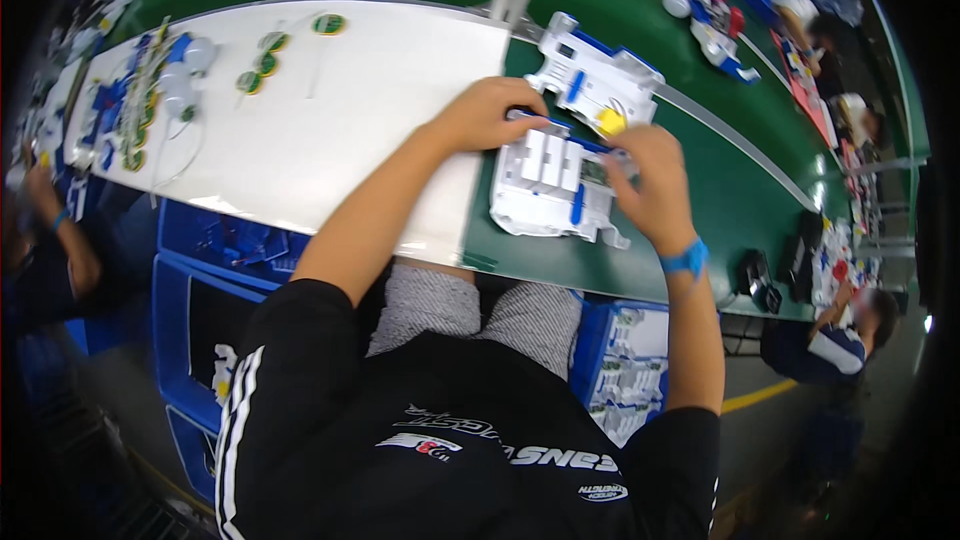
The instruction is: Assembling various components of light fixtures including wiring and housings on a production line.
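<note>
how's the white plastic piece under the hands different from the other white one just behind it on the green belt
The near white plastic piece is touched by both hands: the left hand at its far edge, the right hand at its right side. The far white piece lies untouched. The near one sits roughly square to the person; the far one lies turned at an angle. The far one shows a yellow part; none is visible on the near one. Both are white with blue parts on the green belt.

The right hand covers the white plastic housing at its three o'clock edge; left hand fingertips hide its twelve o'clock rim; grip unclear
</note>
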### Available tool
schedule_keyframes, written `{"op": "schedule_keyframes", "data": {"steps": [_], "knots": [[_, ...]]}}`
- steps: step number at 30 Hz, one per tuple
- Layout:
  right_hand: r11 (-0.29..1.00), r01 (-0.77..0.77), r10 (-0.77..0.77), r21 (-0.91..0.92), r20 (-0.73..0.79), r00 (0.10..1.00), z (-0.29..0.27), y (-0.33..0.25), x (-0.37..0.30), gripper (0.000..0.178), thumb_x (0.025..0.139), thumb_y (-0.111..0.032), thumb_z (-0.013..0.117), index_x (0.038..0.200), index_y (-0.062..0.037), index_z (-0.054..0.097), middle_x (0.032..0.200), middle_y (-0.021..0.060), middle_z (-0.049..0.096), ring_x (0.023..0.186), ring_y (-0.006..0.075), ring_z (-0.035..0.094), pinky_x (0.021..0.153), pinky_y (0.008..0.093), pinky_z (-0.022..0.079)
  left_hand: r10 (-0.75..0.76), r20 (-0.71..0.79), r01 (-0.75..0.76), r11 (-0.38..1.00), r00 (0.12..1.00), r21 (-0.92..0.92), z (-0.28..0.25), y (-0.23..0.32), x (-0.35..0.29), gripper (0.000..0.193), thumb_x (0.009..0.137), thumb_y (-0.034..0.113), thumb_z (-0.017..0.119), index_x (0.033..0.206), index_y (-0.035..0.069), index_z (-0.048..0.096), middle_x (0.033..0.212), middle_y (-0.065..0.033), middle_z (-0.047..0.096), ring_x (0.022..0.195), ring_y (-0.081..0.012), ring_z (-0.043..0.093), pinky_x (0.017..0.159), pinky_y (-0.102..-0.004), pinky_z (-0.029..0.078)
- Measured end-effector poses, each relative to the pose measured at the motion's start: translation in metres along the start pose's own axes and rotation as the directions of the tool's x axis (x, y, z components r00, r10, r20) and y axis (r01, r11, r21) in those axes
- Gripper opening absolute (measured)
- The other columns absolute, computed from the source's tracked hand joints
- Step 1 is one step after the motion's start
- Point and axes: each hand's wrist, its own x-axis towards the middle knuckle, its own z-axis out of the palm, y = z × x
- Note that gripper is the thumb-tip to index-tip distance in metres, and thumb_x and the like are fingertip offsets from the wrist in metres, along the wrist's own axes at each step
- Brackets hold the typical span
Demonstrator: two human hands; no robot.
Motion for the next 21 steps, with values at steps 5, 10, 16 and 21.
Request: {"op": "schedule_keyframes", "data": {"steps": [5, 10, 16, 21], "knots": [[0.576, -0.512, 0.73, 0.637, -0.119, 0.673, 0.001, -0.008, -0.075, 0.015, 0.093, -0.001, 0.066, 0.108, -0.0022, 0.063, 0.089, -0.0006, 0.059, 0.082, 0.0075, 0.053, 0.075, 0.0217, 0.043, -0.038, -0.223, 0.011, 0.993, 0.974, -0.12, -0.01, -0.005, 0.006, 0.031, 0.097, 0.031, 0.065, 0.093, 0.002, 0.073, 0.088, -0.0139, 0.069, 0.078, -0.0271, 0.064, 0.073, -0.0358, 0.05], [0.526, -0.546, 0.786, 0.653, -0.128, 0.604, 0.033, 0.006, -0.167, 0.015, 0.094, 0.002, 0.063, 0.107, -0.0029, 0.057, 0.084, -0.0043, 0.046, 0.074, 0.0039, 0.041, 0.067, 0.0193, 0.035, -0.264, -0.558, 0.281, 0.958, 0.787, -0.056, -0.076, -0.003, -0.017, 0.015, 0.091, 0.015, 0.067, 0.096, 0.003, 0.071, 0.091, -0.0127, 0.07, 0.081, -0.0258, 0.065, 0.075, -0.0345, 0.053], [0.494, -0.492, 0.79, 0.717, -0.134, 0.598, 0.041, -0.009, -0.153, 0.012, 0.093, 0.004, 0.062, 0.102, -0.0032, 0.056, 0.084, -0.0031, 0.047, 0.073, 0.0049, 0.043, 0.066, 0.0196, 0.037, -0.218, -0.698, 0.722, 0.352, 0.682, 0.596, -0.239, -0.045, -0.11, 0.032, 0.083, 0.013, 0.068, 0.115, 0.011, 0.069, 0.114, -0.019, 0.065, 0.112, -0.0375, 0.06, 0.091, -0.051, 0.05], [0.5, -0.543, 0.772, 0.674, -0.064, 0.632, 0.044, -0.006, -0.155, 0.011, 0.092, 0.005, 0.061, 0.097, -0.0029, 0.056, 0.085, -0.0024, 0.048, 0.074, 0.0052, 0.043, 0.066, 0.0193, 0.037, -0.254, -0.841, 0.842, -0.143, 0.477, 0.521, -0.319, -0.053, -0.194, 0.045, 0.084, 0.024, 0.067, 0.126, 0.009, 0.062, 0.124, -0.0217, 0.061, 0.117, -0.0392, 0.057, 0.089, -0.0576, 0.049]]}}
